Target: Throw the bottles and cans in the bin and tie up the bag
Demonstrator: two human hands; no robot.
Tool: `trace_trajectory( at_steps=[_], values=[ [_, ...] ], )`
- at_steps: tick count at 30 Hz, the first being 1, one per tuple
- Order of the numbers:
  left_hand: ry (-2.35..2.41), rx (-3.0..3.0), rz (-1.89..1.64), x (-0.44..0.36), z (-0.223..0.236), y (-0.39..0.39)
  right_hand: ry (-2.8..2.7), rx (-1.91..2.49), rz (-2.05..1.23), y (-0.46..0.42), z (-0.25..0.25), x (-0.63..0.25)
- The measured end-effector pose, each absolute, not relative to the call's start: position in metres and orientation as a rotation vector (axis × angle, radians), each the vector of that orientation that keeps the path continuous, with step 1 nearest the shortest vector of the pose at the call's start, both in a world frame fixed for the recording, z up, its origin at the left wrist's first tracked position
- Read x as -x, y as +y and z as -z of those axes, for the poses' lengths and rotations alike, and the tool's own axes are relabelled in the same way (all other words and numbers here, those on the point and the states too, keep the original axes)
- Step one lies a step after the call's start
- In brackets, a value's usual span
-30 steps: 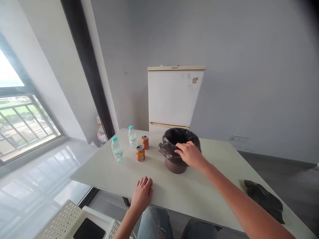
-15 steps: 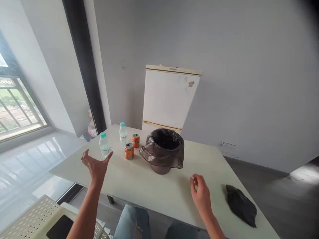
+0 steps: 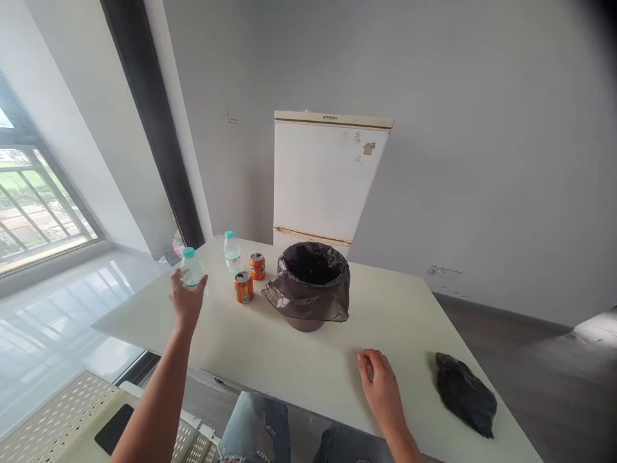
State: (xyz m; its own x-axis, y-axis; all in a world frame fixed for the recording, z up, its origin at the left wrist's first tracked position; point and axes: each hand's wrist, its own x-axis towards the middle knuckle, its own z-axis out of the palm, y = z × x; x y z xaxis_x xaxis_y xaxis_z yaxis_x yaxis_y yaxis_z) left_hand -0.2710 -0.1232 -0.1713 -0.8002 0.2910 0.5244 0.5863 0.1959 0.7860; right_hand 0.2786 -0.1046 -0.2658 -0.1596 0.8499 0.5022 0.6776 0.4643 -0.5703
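Observation:
My left hand point(image 3: 186, 299) is wrapped around the lower part of a clear plastic water bottle point(image 3: 192, 267) with a teal cap, thumb on one side and fingers on the other. The bottle stands upright at the table's left. Just behind it is a second water bottle point(image 3: 232, 256). Two orange drink cans point(image 3: 243, 289) stand to the right of the bottles. Loosely curled and empty, my right hand point(image 3: 380, 386) is low over the table, in front of a small bin point(image 3: 305, 324) lined with a dark plastic bag point(image 3: 315, 301).
A crumpled black plastic bag point(image 3: 465, 395) lies on the right of the white table point(image 3: 270, 360). Behind the table stands a white fridge point(image 3: 328, 180). At lower left are a perforated cream rack point(image 3: 62, 418) and a dark flat object point(image 3: 114, 427).
My left hand has moved forward and closed its spread fingers around the nearer bottle. My right hand has lowered slightly toward the table. The view has shifted a little.

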Motion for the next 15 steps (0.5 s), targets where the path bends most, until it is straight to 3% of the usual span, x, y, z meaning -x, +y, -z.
trace_trajectory(
  at_steps=[4,9,15],
  values=[
    [-1.985,1.001,1.6,0.182,0.156,-0.169,-1.767,1.176,-0.203,-0.12,0.233,-0.263],
    [-1.831,1.893,1.451,0.046,0.151,-0.234,-1.917,0.914,-0.517,-0.171,0.148,-0.223],
    [-1.801,2.143,1.453,-0.003,0.141,-0.271,-2.089,0.762,-0.355,-0.208,0.057,-0.205]
  ],
)
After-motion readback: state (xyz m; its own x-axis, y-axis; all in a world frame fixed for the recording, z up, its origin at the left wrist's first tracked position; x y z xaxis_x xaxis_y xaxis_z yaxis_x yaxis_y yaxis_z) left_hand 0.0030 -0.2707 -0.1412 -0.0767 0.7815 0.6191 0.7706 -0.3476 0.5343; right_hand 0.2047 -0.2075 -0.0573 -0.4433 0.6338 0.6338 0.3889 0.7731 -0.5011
